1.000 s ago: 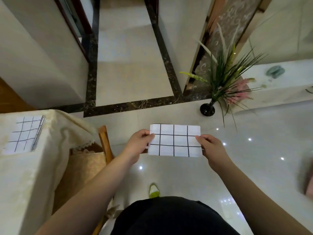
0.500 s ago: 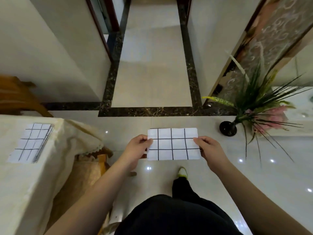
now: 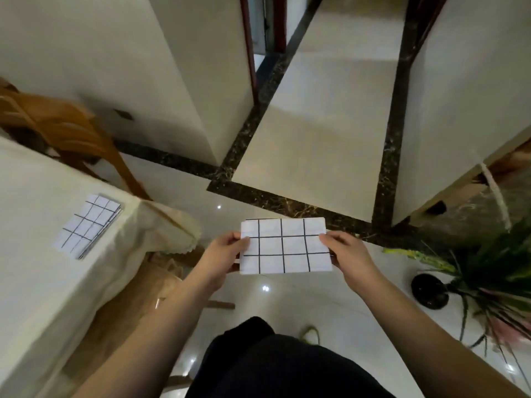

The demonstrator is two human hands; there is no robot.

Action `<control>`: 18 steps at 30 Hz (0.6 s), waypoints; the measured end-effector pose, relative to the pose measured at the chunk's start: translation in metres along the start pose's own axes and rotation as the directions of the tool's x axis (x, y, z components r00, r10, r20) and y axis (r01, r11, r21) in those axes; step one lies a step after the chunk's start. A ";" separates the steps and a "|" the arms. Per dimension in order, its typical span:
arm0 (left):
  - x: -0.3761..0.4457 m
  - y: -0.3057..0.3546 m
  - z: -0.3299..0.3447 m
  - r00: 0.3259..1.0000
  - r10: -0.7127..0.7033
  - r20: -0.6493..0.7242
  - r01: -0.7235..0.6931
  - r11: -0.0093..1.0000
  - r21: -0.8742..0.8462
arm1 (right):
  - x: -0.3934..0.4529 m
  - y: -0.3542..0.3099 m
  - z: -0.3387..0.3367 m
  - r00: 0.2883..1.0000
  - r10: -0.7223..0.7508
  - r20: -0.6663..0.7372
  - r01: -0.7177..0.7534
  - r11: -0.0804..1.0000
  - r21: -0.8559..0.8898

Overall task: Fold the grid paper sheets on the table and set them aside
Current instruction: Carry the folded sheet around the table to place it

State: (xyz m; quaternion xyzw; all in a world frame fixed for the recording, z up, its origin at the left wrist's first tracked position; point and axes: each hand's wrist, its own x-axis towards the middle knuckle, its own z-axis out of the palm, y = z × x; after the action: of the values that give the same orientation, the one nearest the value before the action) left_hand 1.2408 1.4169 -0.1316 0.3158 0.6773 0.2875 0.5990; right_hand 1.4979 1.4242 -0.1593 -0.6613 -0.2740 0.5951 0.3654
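— Who holds the folded paper [image 3: 286,246]?
— Left hand [image 3: 222,254] and right hand [image 3: 349,254] pinch its ends, above the floor.
— Other sheets?
— A stack [image 3: 87,225] lies at nine o'clock on the table [image 3: 34,282] (fingers underneath hidden).

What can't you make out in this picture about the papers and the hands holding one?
Head view, the only one:
- Held paper: its underside and layer count, facing away.
- Left hand and right hand: fingers under the sheet, hidden by it.
- Paper stack on the table: sheet count, edges too small.
- Plant: cut off by the right edge.
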 end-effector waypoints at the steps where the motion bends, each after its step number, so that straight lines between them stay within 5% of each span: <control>1: 0.005 0.003 -0.007 1.000 -0.003 -0.023 0.003 1.000 -0.009 | 0.008 -0.005 0.008 1.000 -0.002 0.030 0.002 1.000 -0.019; 18: 0.084 0.038 -0.142 0.927 0.062 -0.370 -0.067 0.998 0.000 | 0.129 -0.093 0.200 0.957 0.033 0.288 0.056 0.955 -0.293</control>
State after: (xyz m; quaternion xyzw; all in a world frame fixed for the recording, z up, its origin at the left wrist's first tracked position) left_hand 1.0958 1.5044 -0.1392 0.2744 0.7655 0.3657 0.4528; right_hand 1.3251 1.6131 -0.1648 -0.6127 -0.4149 0.6353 0.2211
